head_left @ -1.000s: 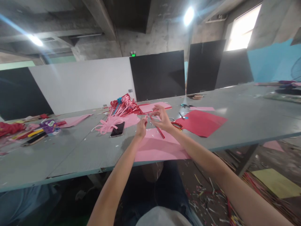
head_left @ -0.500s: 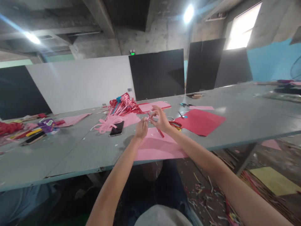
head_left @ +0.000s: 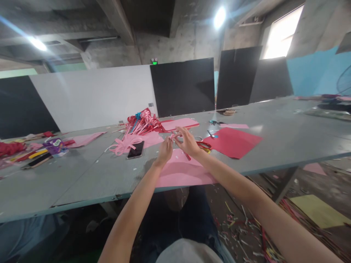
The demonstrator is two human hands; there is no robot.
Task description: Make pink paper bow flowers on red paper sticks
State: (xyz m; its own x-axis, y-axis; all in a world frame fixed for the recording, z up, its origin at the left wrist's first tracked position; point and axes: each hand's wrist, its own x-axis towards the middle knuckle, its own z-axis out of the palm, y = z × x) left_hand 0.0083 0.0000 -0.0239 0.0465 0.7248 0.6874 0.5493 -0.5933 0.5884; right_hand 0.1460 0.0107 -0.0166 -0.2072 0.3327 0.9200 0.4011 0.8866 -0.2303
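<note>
Between my two hands is a small piece of pink paper (head_left: 172, 136), held above a pink sheet (head_left: 183, 171) at the table's front edge. My left hand (head_left: 165, 149) pinches it from the left with closed fingers. From the right, my right hand (head_left: 188, 141) closes its thumb and fingers on the same piece. A red stick (head_left: 187, 156) shows below my right hand, lying over the pink sheet. Red-handled scissors (head_left: 204, 145) lie just right of that hand, partly on a red sheet (head_left: 236, 141). The fingertips are small and partly hidden.
Left of my hands, a black phone (head_left: 135, 150) lies beside looped pink strips (head_left: 124, 145). Behind are a bundle of pink and red ribbon flowers (head_left: 145, 119) and stacked pink sheets (head_left: 181, 124). A purple packet (head_left: 56, 147) is at the far left of the grey table (head_left: 98, 182).
The fingers of my right hand have shifted slightly around the small pink piece, and less of the red stick shows. My left hand has stayed nearly in place.
</note>
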